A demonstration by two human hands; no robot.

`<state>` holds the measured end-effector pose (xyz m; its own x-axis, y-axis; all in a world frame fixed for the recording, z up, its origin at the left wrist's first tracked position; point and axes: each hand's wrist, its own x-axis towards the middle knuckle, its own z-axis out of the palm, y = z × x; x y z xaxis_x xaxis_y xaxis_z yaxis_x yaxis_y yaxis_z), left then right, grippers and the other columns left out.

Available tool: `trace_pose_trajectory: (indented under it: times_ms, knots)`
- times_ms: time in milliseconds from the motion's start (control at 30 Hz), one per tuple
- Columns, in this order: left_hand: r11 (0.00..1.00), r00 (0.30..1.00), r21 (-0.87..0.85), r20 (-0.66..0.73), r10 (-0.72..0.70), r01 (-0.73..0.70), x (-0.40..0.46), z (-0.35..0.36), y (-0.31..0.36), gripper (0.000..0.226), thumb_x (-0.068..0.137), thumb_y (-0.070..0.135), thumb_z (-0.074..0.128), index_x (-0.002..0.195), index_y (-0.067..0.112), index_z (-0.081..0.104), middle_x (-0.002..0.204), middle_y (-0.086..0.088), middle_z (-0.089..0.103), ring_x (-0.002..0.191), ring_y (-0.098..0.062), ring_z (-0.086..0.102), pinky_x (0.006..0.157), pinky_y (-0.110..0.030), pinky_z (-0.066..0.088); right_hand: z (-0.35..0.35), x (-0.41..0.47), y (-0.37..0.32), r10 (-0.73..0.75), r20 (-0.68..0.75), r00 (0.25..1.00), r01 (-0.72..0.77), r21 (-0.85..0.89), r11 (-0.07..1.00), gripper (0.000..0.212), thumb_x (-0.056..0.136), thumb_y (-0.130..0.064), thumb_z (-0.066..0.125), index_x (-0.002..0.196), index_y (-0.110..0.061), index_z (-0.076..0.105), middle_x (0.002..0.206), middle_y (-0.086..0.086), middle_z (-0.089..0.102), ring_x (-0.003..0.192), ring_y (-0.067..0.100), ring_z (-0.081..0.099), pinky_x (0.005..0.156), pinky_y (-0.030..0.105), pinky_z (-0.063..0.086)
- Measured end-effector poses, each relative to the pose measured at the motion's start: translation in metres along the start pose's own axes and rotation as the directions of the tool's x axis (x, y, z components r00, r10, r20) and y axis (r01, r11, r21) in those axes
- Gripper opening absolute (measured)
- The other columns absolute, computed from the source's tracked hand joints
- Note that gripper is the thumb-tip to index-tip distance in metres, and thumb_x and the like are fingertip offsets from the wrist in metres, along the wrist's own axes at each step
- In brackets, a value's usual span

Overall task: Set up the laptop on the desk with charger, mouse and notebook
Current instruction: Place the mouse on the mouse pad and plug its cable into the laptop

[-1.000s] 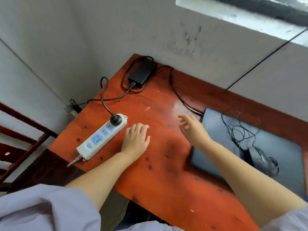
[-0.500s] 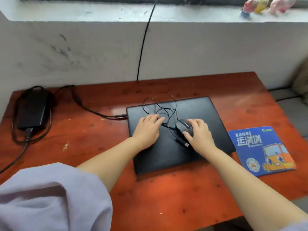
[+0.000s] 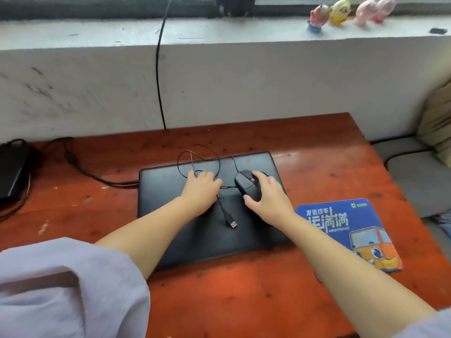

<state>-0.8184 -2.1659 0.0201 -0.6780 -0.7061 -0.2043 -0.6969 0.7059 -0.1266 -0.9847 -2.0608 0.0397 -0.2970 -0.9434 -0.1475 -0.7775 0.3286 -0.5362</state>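
Note:
A closed black laptop [image 3: 210,235] lies flat in the middle of the red desk [image 3: 219,301]. On its lid rests a black wired mouse [image 3: 245,184], and my right hand [image 3: 268,198] grips it from the right side. My left hand [image 3: 201,191] is closed over the mouse cable [image 3: 192,157], whose loops spread toward the lid's far edge. The cable's USB plug [image 3: 233,224] lies loose on the lid below my left hand. The black charger brick [image 3: 12,172] sits at the desk's far left; its cord [image 3: 97,178] runs into the laptop's left side.
A blue mouse pad [image 3: 341,230] with an orange cartoon truck lies right of the laptop. A white wall with a sill rises behind the desk, several small toy figures [image 3: 341,13] on it. A black wire [image 3: 158,81] hangs down the wall. A cushion [image 3: 436,118] sits at far right.
My view swung right from the power strip to the laptop. Both hands moved onto the lid; my right hand closed around the mouse and my left hand gathered its cable.

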Motion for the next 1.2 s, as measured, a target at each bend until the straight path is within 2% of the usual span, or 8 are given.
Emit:
trace_pose_trajectory:
  times_ms: [300, 500, 633, 833, 933, 1033, 1133, 1200]
  knots:
    - [0.951, 0.965, -0.269, -0.171, -0.2, 0.15, 0.091, -0.07, 0.111, 0.032, 0.077, -0.006, 0.041, 0.105, 0.01, 0.044, 0.093, -0.01, 0.068, 0.089, -0.032, 0.063, 0.098, -0.05, 0.031, -0.104, -0.02, 0.128, 0.175, -0.218, 0.96, -0.176, 0.012, 0.984, 0.065, 0.08, -0.032, 0.063, 0.137, -0.022, 0.033, 0.119, 0.013, 0.046, 0.113, 0.03, 0.043, 0.088, 0.037, 0.043]
    - [0.981, 0.895, -0.082, -0.427, 0.125, -0.176, 0.136, -0.093, 0.174, 0.026, 0.074, -0.007, 0.041, 0.091, 0.008, 0.051, 0.071, -0.007, 0.063, 0.079, -0.03, 0.057, 0.115, -0.055, -0.004, -0.095, -0.074, 0.197, 0.387, -0.141, 0.911, -0.402, -0.105, 0.91, 0.072, 0.079, -0.046, 0.06, 0.139, -0.027, 0.027, 0.117, 0.009, 0.043, 0.112, 0.027, 0.041, 0.085, 0.035, 0.044]
    - [0.931, 0.85, 0.019, -0.401, 0.341, -0.364, 0.149, -0.09, 0.205, 0.027, 0.075, -0.008, 0.041, 0.092, 0.008, 0.056, 0.067, -0.006, 0.059, 0.08, -0.029, 0.057, 0.114, -0.048, -0.012, -0.081, -0.099, 0.216, 0.491, -0.121, 0.863, -0.505, -0.14, 0.852, 0.069, 0.076, -0.051, 0.059, 0.135, -0.031, 0.03, 0.113, 0.006, 0.043, 0.11, 0.025, 0.043, 0.079, 0.036, 0.047]
    - [0.901, 0.831, 0.05, -0.366, 0.418, -0.431, 0.154, -0.092, 0.219, 0.027, 0.078, -0.006, 0.041, 0.09, 0.008, 0.06, 0.06, -0.001, 0.047, 0.079, -0.028, 0.057, 0.114, -0.047, -0.013, -0.081, -0.096, 0.217, 0.482, -0.12, 0.868, -0.496, -0.272, 0.825, 0.066, 0.079, -0.058, 0.054, 0.134, -0.027, 0.032, 0.123, 0.006, 0.045, 0.115, 0.025, 0.044, 0.09, 0.038, 0.042]
    - [0.885, 0.831, 0.038, -0.325, 0.451, -0.465, 0.156, -0.101, 0.214, 0.025, 0.082, -0.002, 0.041, 0.088, 0.011, 0.062, 0.065, -0.003, 0.059, 0.082, -0.027, 0.058, 0.115, -0.046, -0.011, -0.094, -0.076, 0.202, 0.33, -0.199, 0.923, -0.355, -0.106, 0.929, 0.053, 0.087, -0.046, 0.053, 0.133, -0.021, 0.041, 0.118, 0.002, 0.048, 0.111, 0.021, 0.046, 0.086, 0.035, 0.042]
    - [0.872, 0.833, 0.016, -0.289, 0.473, -0.49, 0.158, -0.109, 0.21, 0.025, 0.085, 0.002, 0.041, 0.091, 0.012, 0.063, 0.073, -0.003, 0.064, 0.085, -0.025, 0.059, 0.117, -0.043, -0.007, -0.103, -0.042, 0.176, 0.307, -0.088, 0.948, -0.289, 0.168, 0.942, 0.044, 0.093, -0.035, 0.049, 0.134, -0.02, 0.042, 0.085, -0.004, 0.058, 0.072, 0.014, 0.055, 0.061, 0.032, 0.046]
    - [0.863, 0.832, -0.025, -0.28, 0.479, -0.505, 0.159, -0.117, 0.211, 0.025, 0.086, 0.004, 0.04, 0.094, 0.009, 0.063, 0.076, -0.008, 0.064, 0.087, -0.028, 0.058, 0.118, -0.04, -0.003, -0.102, -0.014, 0.158, 0.429, 0.223, 0.876, -0.48, 0.507, 0.716, 0.048, 0.094, -0.03, 0.048, 0.138, -0.019, 0.034, 0.081, 0.002, 0.067, 0.054, 0.014, 0.059, 0.042, 0.021, 0.044]
    - [0.854, 0.827, -0.026, -0.267, 0.495, -0.52, 0.162, -0.121, 0.212, 0.024, 0.086, 0.005, 0.039, 0.093, 0.008, 0.062, 0.078, -0.009, 0.064, 0.089, -0.028, 0.057, 0.118, -0.039, -0.002, -0.099, -0.006, 0.152, 0.416, 0.343, 0.842, -0.529, 0.674, 0.515, 0.037, 0.095, -0.026, 0.046, 0.129, -0.01, 0.043, 0.083, 0.005, 0.07, 0.053, 0.014, 0.064, 0.043, 0.02, 0.047]
